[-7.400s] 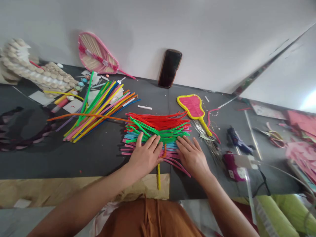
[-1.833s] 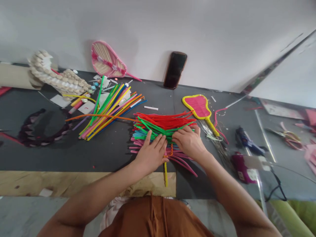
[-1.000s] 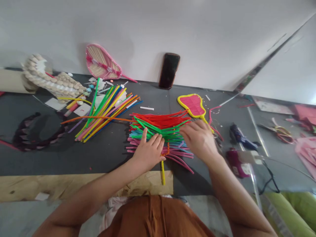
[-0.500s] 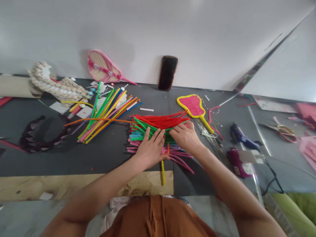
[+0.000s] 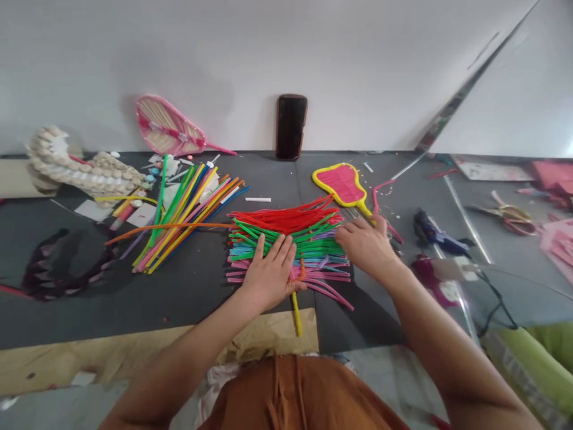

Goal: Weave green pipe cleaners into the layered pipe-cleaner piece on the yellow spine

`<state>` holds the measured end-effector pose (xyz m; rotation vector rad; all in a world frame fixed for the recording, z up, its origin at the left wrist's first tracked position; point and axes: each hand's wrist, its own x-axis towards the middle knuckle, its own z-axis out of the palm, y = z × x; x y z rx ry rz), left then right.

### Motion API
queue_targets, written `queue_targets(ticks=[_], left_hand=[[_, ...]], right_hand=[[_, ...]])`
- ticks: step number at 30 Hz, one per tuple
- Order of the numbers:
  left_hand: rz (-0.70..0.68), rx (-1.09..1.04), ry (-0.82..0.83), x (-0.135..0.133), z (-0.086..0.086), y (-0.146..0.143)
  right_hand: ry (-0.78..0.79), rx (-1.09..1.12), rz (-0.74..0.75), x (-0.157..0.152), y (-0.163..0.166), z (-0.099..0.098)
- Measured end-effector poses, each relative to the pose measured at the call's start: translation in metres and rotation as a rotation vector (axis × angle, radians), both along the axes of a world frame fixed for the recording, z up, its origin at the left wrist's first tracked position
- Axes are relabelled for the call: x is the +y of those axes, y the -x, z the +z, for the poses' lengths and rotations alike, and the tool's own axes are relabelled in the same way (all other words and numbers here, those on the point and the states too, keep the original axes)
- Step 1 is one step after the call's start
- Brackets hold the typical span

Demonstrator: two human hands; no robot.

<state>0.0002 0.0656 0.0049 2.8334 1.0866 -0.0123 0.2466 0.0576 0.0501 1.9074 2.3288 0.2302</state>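
Observation:
A layered bundle of pipe cleaners lies on the dark table, with red pipe cleaners (image 5: 286,221) at the back, green pipe cleaners (image 5: 313,246) in the middle, then blue and pink pipe cleaners (image 5: 329,289) nearest me. My left hand (image 5: 267,272) rests flat on the bundle, fingers stretched over the green layer. At the right side, my right hand (image 5: 367,246) has its fingers curled round the ends of green pipe cleaners. An orange twisted piece (image 5: 302,269) crosses the pink layer. From under my left hand a yellow stem (image 5: 296,316) points toward me.
Loose coloured pipe cleaners (image 5: 183,221) lie at left, near a dark headband (image 5: 49,292). Against the wall are a pink leaf-shaped fan (image 5: 168,128) and a phone (image 5: 290,127). Behind my right hand lies a pink-and-yellow fan (image 5: 341,184). Scissors (image 5: 508,214) and a glue gun (image 5: 441,236) are at right.
My right hand has moved right, from above the green layer to its right-hand ends, uncovering more of the bundle. My left hand stays flat on it. The view has shifted slightly.

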Motion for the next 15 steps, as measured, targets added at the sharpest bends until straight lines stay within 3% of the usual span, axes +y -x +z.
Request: queue_targets(ticks=[3,5,8,12,15], left_hand=[[-0.009,-0.008,-0.006,-0.001,0.001,0.0],[-0.01,-0.005,-0.009,-0.001,0.002,0.0],[0.007,0.012,0.002,-0.001,0.003,-0.001],[0.007,0.034,0.023,0.0,0.004,-0.001],[0.006,0.038,0.035,0.0,0.003,-0.002]], right_hand=[[-0.157,0.011,-0.028,0.0,0.005,0.014],[-0.167,0.057,0.059,0.006,0.014,0.017],[-0.053,0.095,0.18,0.017,0.029,0.007],[-0.018,0.091,0.155,0.024,0.035,-0.011],[-0.041,0.106,0.148,0.018,0.033,-0.013]])
